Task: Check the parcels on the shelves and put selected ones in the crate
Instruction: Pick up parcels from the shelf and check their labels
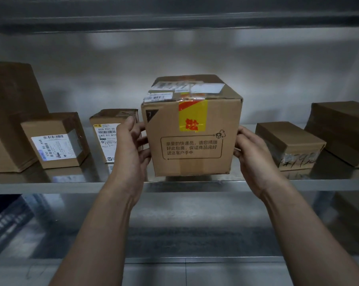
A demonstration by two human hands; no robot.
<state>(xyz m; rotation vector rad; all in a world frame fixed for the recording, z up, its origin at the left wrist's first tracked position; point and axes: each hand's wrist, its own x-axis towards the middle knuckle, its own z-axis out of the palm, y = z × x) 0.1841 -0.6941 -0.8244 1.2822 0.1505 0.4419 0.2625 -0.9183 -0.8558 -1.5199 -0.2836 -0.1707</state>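
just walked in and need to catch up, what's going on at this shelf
A person grips a box from both sides, with the left hand on its left face and the right hand on its right, at the front of a metal shelf. It is unclear whether the box rests there or is lifted. Other parcels sit on the shelf to either side.

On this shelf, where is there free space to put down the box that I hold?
The bare stretch of the metal shelf lies around and behind the held box, between the labelled parcel at the left hand and the handwritten parcel at the right hand. The shelf's left end is crowded.
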